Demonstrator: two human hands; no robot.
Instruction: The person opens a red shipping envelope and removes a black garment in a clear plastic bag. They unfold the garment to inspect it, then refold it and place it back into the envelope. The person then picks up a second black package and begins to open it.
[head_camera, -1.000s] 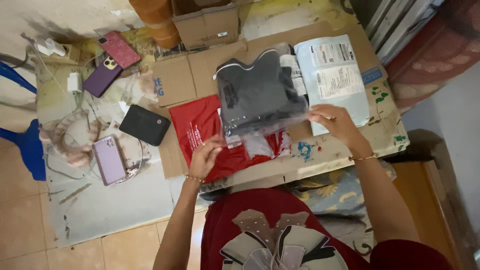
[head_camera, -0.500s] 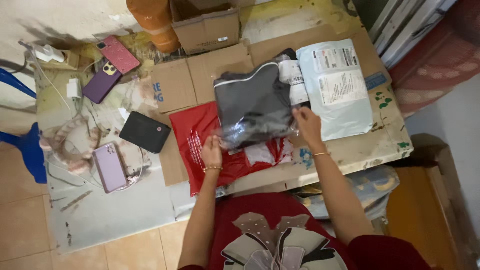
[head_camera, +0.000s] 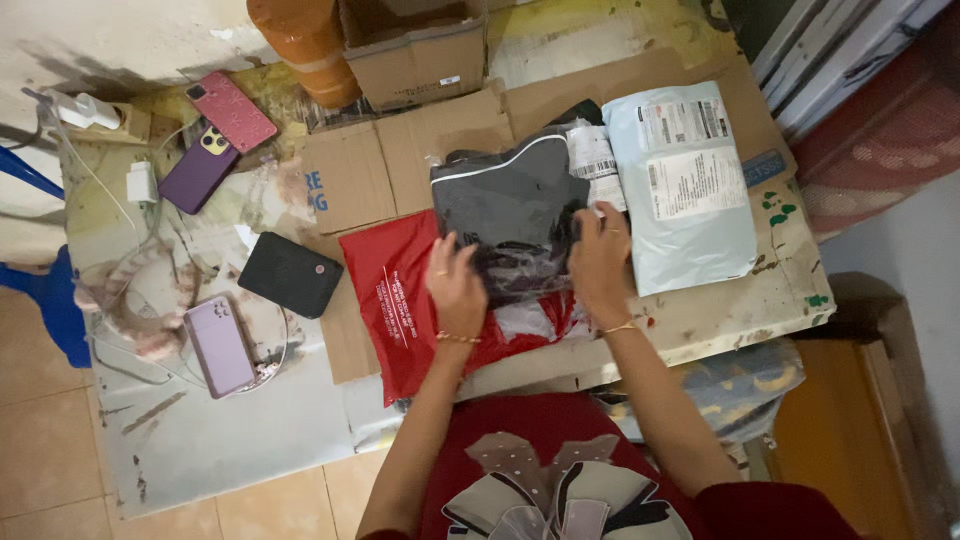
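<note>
Garment bag (head_camera: 510, 205) on mailer (head_camera: 400, 290), atop cardboard (head_camera: 400, 150); labelled parcel (head_camera: 690, 190) to its right; phones (head_camera: 215, 345) left on worktop (head_camera: 220, 420).

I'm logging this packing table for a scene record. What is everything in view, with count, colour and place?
clear bag with dark garment: one, dark grey, table centre, under both hands
red mailer bag: one, red, beneath the clear bag
grey mailer: one, pale grey with white labels, right of the clear bag
phones: three; lilac front left, purple and pink back left
black pouch: one, black, left of the red mailer bag
cardboard box: one, brown, open, table back
flattened cardboard: brown, under the bags
chargers: two, white, far left
left hand: on the clear bag's near edge
right hand: on the clear bag's right side
</note>
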